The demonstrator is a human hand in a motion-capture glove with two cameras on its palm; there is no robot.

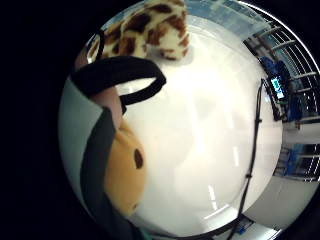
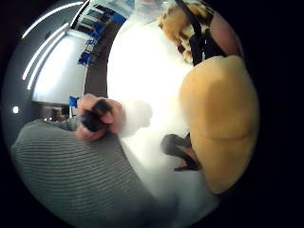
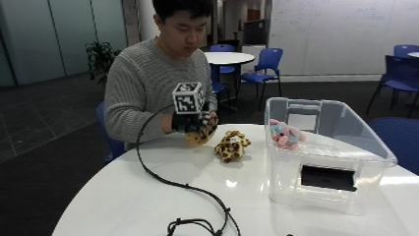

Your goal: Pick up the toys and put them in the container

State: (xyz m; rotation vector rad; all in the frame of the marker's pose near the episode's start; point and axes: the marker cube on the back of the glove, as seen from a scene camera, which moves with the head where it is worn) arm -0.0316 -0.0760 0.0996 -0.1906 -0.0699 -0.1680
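The gloved right hand (image 3: 189,123) is lifted above the table (image 3: 131,196), fingers curled around a yellow toy (image 3: 198,135).

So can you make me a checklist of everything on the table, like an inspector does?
Surface: round white table, bare in the middle.
Job's things: yellow-orange plush toy held above the table; spotted plush toy lying on the table; pink plush toy in the clear plastic container.
Clutter: nothing seen.
Grip: gloved right hand curled round the yellow-orange toy; bare hand at the table edge.
Cables: black cable runs from the glove across the table.
Surroundings: blue chairs, another round table, a potted plant.
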